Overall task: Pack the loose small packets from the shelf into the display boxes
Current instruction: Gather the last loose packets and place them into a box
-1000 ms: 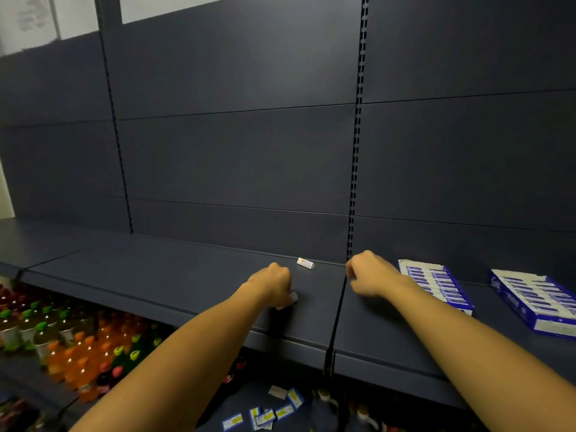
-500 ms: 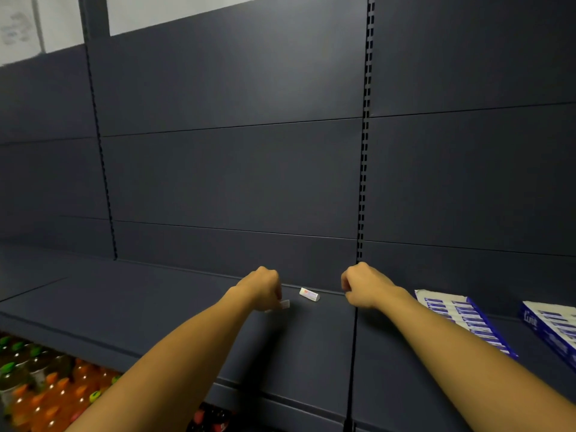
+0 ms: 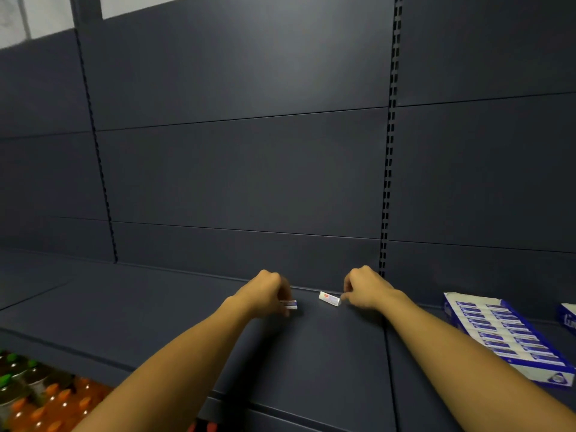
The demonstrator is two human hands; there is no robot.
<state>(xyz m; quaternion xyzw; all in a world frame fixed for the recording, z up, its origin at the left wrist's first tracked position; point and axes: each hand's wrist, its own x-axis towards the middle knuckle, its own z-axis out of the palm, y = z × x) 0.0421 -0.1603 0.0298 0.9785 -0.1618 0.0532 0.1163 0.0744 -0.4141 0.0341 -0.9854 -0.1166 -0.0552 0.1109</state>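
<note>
**At the back of the shelf, both hands on packets**

Up against the shelf [image 3: 162, 310] back panel, your left hand [image 3: 265, 291] has its grip curled around a small packet [image 3: 290, 304]. Just right of it, your right hand [image 3: 364, 289] pinches the end of a second packet [image 3: 329, 299] lying flat. Further right, a display box [image 3: 505, 335] sits full.

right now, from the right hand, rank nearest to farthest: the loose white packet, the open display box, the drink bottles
1. Loose white packet: on the shelf right at the fingertips of the right hand, on its left.
2. Open display box: on the shelf, off to its right.
3. Drink bottles: lower shelf, far left corner.
</note>
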